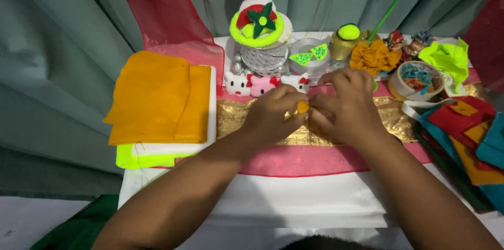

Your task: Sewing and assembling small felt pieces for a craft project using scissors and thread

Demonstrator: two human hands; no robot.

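Observation:
My left hand (273, 113) and my right hand (346, 105) meet over the middle of the table, fingers pinched together on a small orange felt piece (303, 106). Only a bit of that piece shows between the fingertips. Beneath the hands lies a gold patterned cloth strip (236, 116) on a pink cloth (304, 160). An orange felt flower (374, 56) sits just beyond my right hand.
A stack of orange felt (157, 97) on neon yellow sheets lies at left. Three small cat figurines (260, 84), a silver ribbon spool with a green-and-red topper (261, 29), a tape roll (307, 55), a bowl of scraps (417, 79) and coloured felt pieces (467, 134) crowd the back and right.

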